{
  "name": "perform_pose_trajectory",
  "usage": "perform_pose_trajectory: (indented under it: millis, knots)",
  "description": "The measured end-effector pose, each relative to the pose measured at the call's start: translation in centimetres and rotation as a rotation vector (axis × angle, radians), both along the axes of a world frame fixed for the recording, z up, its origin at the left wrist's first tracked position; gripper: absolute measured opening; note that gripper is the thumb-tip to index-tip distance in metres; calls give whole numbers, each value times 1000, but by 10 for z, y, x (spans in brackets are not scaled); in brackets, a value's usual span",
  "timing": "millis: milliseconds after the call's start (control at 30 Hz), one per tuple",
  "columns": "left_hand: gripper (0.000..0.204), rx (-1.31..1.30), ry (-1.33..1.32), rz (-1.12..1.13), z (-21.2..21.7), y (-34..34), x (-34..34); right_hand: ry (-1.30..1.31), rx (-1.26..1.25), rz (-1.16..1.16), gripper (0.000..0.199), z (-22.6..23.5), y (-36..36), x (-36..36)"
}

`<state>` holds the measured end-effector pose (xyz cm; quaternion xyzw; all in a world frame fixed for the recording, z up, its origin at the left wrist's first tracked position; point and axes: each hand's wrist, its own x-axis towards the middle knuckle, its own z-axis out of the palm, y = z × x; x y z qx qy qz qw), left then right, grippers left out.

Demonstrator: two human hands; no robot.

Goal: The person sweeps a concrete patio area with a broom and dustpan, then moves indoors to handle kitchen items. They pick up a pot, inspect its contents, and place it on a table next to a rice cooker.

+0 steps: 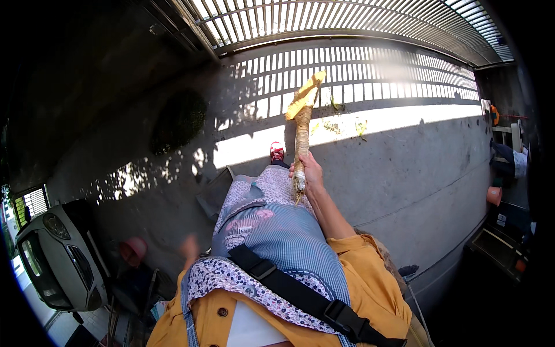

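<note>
My right hand (311,173) is closed round the near end of a straw broom (302,136). Its thick, pale brown handle looks bound with wrapping, and its flat yellow head catches the sun at the far end. The broom points away from me over the paved ground, in front of my apron. My left hand (189,250) hangs low at my left side, smeared by motion, so its fingers cannot be read. Beyond the broom, a few green and yellow leaves (361,127) lie on the sunlit concrete.
A barred metal gate (347,23) spans the far side and throws striped shadows. To the left are a parked car (63,254) and a pink bucket (133,250). A grey angular thing (213,195) sits beside my leg. On the right stands a pink pot (494,195) near dark clutter.
</note>
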<state>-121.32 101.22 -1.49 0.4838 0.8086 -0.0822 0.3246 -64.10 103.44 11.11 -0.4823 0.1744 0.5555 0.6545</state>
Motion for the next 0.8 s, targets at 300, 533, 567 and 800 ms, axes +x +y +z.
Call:
perform_pose_trajectory:
  millis: [300,533,567,800]
  knots:
    - [29,130,209,-655,49,-30,52,109,-50,135,24,-87,-17,23]
    - [21,358,-91,-328,-51,-86,-6,-35,-86,52,26,-32,-63,-23]
    - [20,408,-149,-258,-49,-94,0,-56,-56,95,27,-20,-65,-32]
    - [16,159,-452,436,-4,-77,30,34,22,315,29,-30,-46,-73]
